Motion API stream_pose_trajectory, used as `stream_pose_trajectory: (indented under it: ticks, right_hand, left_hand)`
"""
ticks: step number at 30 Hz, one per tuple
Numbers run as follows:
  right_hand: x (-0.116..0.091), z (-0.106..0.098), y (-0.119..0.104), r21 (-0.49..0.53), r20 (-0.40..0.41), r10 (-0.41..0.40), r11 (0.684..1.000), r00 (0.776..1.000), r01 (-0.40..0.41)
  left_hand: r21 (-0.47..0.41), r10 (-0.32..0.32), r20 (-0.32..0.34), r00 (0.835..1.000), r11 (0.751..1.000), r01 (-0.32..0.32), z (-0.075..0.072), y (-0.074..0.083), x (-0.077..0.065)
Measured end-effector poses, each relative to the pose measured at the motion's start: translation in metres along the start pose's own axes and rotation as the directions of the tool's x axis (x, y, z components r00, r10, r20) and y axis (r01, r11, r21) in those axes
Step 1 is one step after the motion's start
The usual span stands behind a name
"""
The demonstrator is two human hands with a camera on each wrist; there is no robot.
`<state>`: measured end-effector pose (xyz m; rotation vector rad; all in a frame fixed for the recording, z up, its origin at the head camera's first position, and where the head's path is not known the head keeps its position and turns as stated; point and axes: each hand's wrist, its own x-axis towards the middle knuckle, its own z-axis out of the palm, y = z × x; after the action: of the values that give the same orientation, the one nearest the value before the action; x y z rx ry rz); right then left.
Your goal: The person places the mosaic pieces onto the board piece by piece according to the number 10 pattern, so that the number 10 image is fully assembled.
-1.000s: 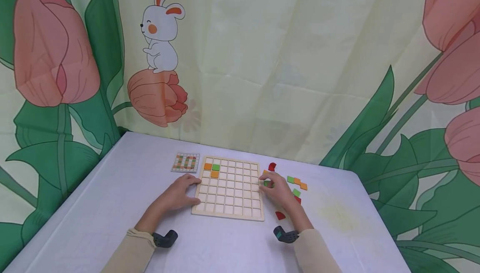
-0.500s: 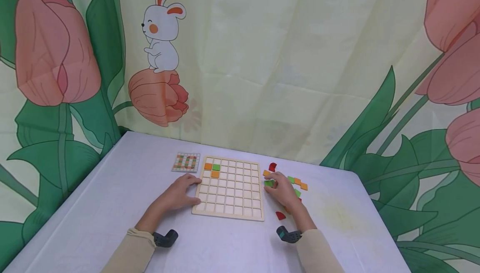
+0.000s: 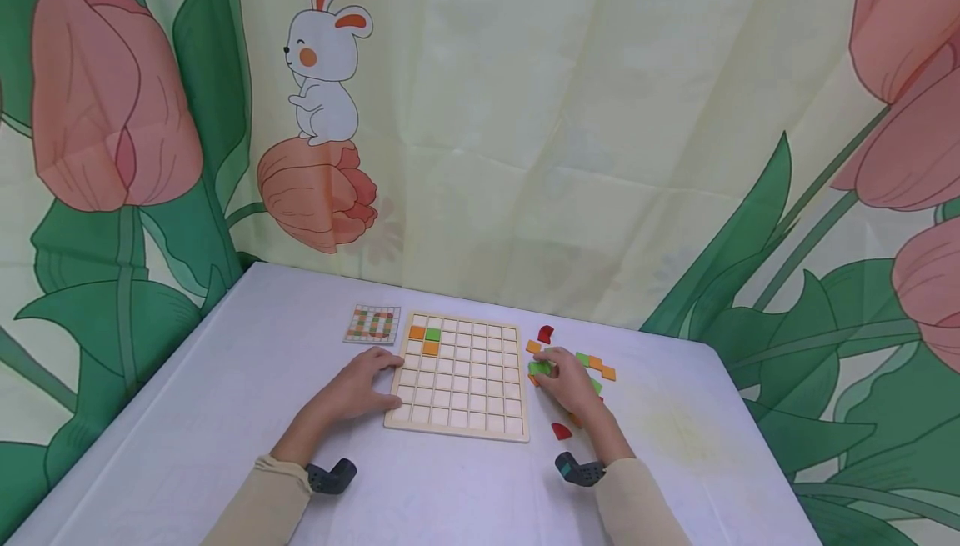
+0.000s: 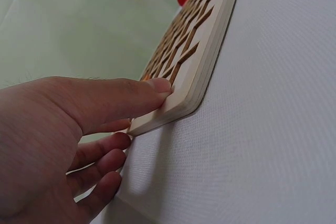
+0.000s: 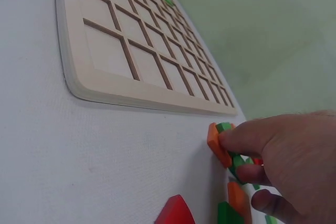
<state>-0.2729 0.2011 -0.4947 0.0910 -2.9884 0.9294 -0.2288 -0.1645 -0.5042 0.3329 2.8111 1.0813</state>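
Note:
A square wooden grid board [image 3: 461, 436] lies on the white table. Several coloured tiles sit in its upper left cells, among them a green tile [image 3: 432, 334] and an orange tile [image 3: 431, 348]. My left hand [image 3: 360, 388] rests at the board's left edge, thumb [image 4: 152, 87] on the frame near the corner, the other fingers beside it. To the board's right, my right hand [image 3: 567, 381] pinches a green tile [image 3: 538, 368] between thumb and fingers. An orange tile [image 5: 216, 144] lies by the thumb in the right wrist view. The right fingertips are partly hidden.
A small pattern card [image 3: 372, 325] lies left of the board's top corner. Loose tiles surround the right hand: a red curved piece [image 3: 546, 334], another red piece [image 3: 561, 431], an orange tile [image 3: 608, 374] and several more. A printed curtain [image 3: 525, 112] hangs behind the table.
My right hand has moved slightly right, away from the board's edge, uncovering an orange tile and more of the green one. The left hand stays put at the board.

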Motion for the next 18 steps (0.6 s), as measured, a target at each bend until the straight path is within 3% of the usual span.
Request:
stream_pose_trajectory:
  ticks: [18]
  right_hand:
    - [-0.0026,0.0025,-0.0009,-0.021,-0.024,-0.023,1.000,0.999,0.022]
  left_hand:
    - [-0.010,-0.004,-0.007,1.000,1.000,0.004,0.0004,0.0007,0.0010]
